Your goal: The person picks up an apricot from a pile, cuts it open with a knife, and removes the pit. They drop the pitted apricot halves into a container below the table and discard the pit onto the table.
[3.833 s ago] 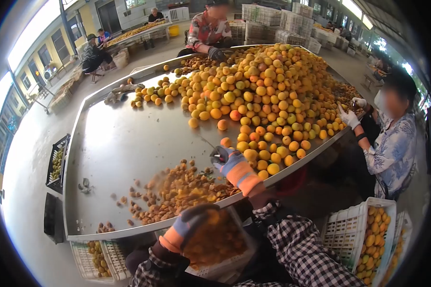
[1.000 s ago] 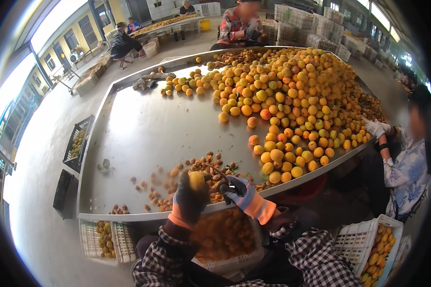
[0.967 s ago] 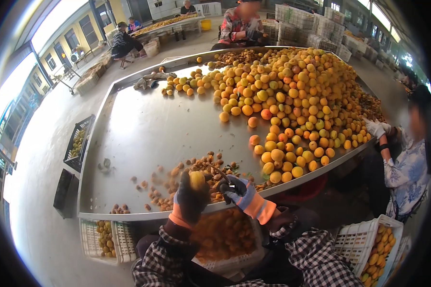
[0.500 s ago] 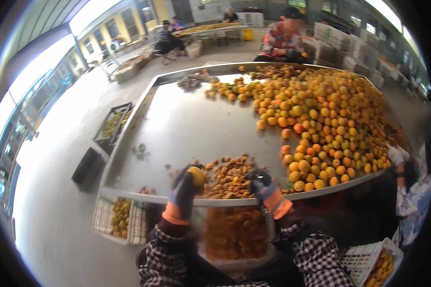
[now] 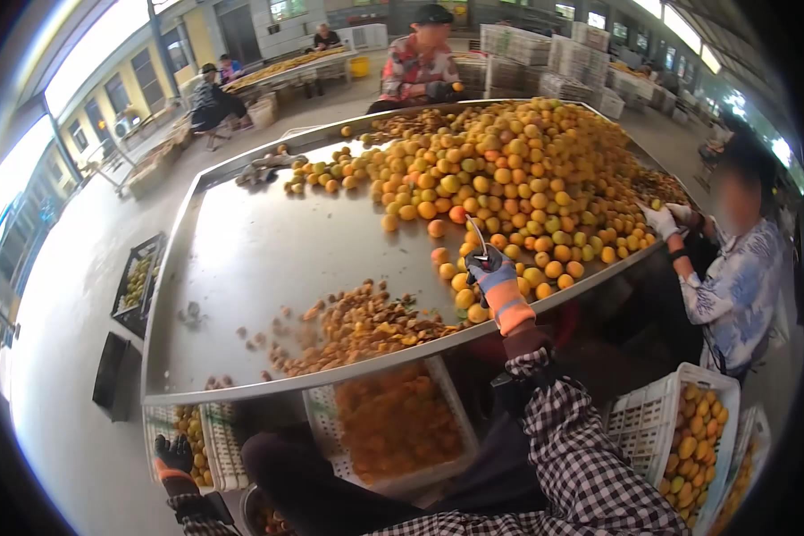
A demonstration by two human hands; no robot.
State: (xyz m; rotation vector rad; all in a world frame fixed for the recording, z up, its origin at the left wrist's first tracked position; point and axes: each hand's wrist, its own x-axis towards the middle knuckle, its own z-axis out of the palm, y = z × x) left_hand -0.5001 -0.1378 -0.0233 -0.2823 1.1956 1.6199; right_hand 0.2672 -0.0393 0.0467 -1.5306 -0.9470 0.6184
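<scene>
My right hand [image 5: 491, 271], in a grey and orange glove, is closed around a slim curved metal blade [image 5: 478, 234] that looks like a small knife. It is over the front of the metal table [image 5: 277, 250], beside the near edge of a large heap of apricots [image 5: 500, 170]. My left hand [image 5: 174, 454], in a dark glove, hangs low at the left, over a white crate [image 5: 222, 447] with apricots in it. Its fingers look apart, with nothing visible in them. Halved fruit pieces and pits [image 5: 357, 326] are spread along the table's front edge.
Below the table edge stands a bin of brown-orange pieces [image 5: 397, 424]. White crates of apricots [image 5: 657, 420] are at lower right. A co-worker [image 5: 732, 268] reaches over the table from the right; another person [image 5: 420, 67] sits across. Black crates [image 5: 137, 284] are on the floor at left.
My left hand has moved from the table's front edge, with an apricot in it, down left to the crate. My right hand has moved toward the heap; its blade now shows. The view has turned right.
</scene>
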